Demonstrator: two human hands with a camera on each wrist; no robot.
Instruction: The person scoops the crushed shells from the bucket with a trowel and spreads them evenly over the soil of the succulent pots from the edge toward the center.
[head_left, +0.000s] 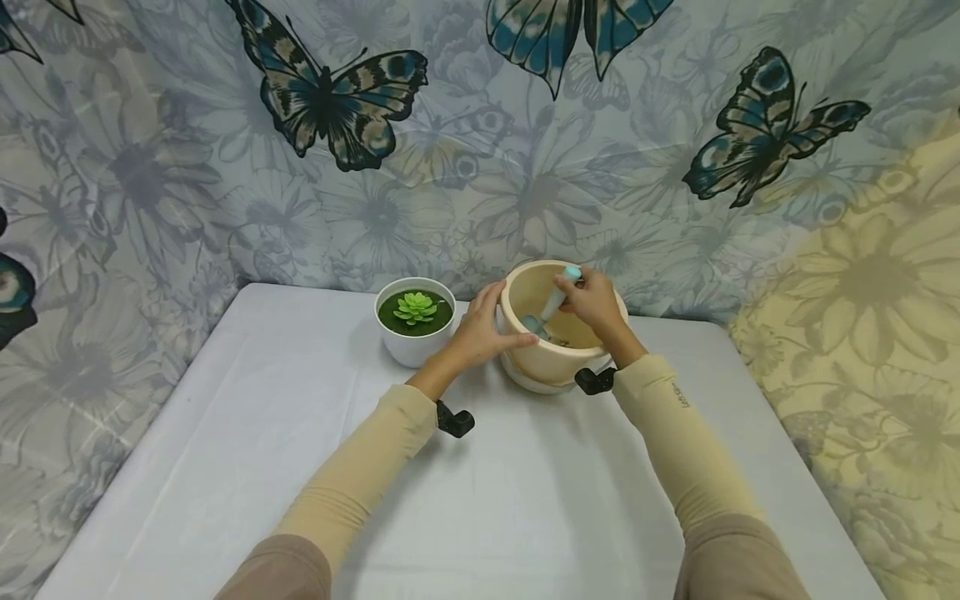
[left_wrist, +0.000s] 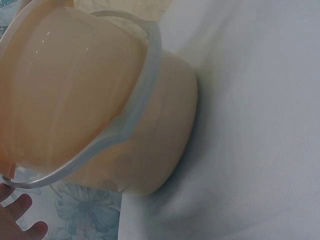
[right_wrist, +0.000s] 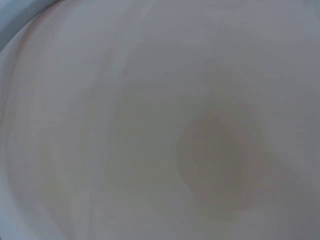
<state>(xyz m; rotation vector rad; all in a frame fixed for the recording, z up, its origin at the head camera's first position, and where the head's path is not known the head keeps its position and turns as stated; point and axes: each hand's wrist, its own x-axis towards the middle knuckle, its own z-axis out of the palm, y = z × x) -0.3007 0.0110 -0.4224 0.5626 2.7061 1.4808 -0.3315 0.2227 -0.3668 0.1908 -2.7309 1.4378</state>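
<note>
A cream plastic bucket [head_left: 562, 354] stands at the back of the table, its translucent handle [left_wrist: 132, 112] hanging down the side. My left hand [head_left: 480, 329] holds its left rim, thumb across the front of the rim and fingers spread toward the back. Over the right side of the opening, my right hand [head_left: 596, 304] grips a small light-teal hand trowel [head_left: 557, 302] by its handle, with the blade down inside the bucket. Small brownish bits lie near the blade. The right wrist view shows only the bucket's pale wall [right_wrist: 150, 125] up close.
Left of the bucket, close to my left wrist, stands a white pot [head_left: 411, 350] with a green succulent [head_left: 416, 308]. A white cloth covers the table [head_left: 480, 500]. Butterfly-print fabric [head_left: 450, 208] hangs right behind the table's back edge.
</note>
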